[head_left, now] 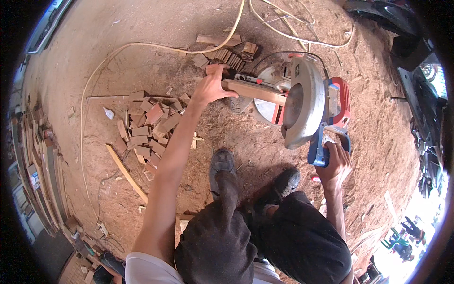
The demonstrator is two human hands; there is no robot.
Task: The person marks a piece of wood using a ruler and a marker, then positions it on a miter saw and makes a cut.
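Note:
A miter saw (300,106) with a grey blade guard, blue and red body and round base stands on the dirt floor ahead of my feet. My right hand (335,163) is wrapped round its blue handle (319,154). A wooden strip (255,91) lies along the saw's fence, its right end reaching the guard. At the strip's left end is my left hand (213,87), thumb on the near side and fingers over the far side, gripping it. The blade is hidden by the guard.
Cut wooden blocks (149,125) lie heaped at left, with another group of blocks (231,57) beyond the saw. A yellow cable (156,45) loops across the dirt. Long planks (40,165) line the left side. A person's arm (111,272) shows at lower left.

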